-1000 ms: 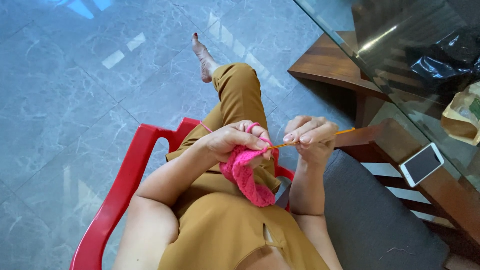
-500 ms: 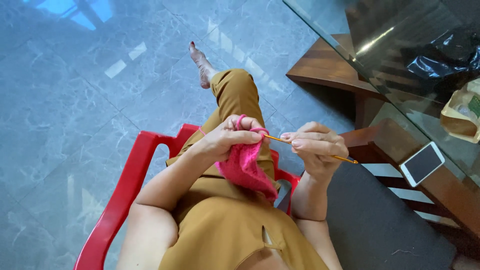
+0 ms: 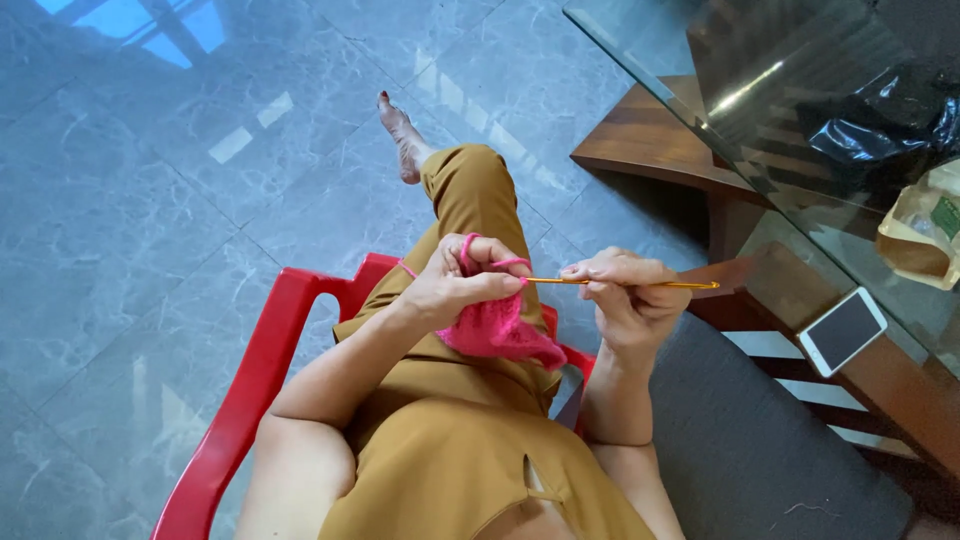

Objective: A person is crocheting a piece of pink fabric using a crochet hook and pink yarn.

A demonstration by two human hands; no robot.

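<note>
- Pink crochet piece (image 3: pixel 497 330) hangs from the left hand (image 3: pixel 455 285) over the lap, its lower edge resting on the mustard-brown clothing (image 3: pixel 450 440)
- Left hand's fingers (image 3: pixel 495 285) are closed together on the top edge of the piece, with a strand of pink yarn (image 3: pixel 468 250) looped over them
- Right hand (image 3: pixel 625 295) has its fingers (image 3: pixel 585 272) pinched tight on a slim golden crochet hook (image 3: pixel 640 284), which lies level; its tip meets the pink work at the left hand, and its tail sticks out past the right hand
- Both hands sit close together above the thigh, not quite touching
- Person sits in a red plastic chair (image 3: pixel 255 400), one leg stretched forward, the bare foot (image 3: pixel 403 140) on the grey marble floor (image 3: pixel 150 200)
- Dark grey cushion (image 3: pixel 750 450) lies just beside the right elbow
- White phone (image 3: pixel 843 331) lies face up on a wooden ledge (image 3: pixel 900 390) to the right
- Glass tabletop (image 3: pixel 700 70) above it bears a black plastic bag (image 3: pixel 880 130) and a brown paper packet (image 3: pixel 920 235)
</note>
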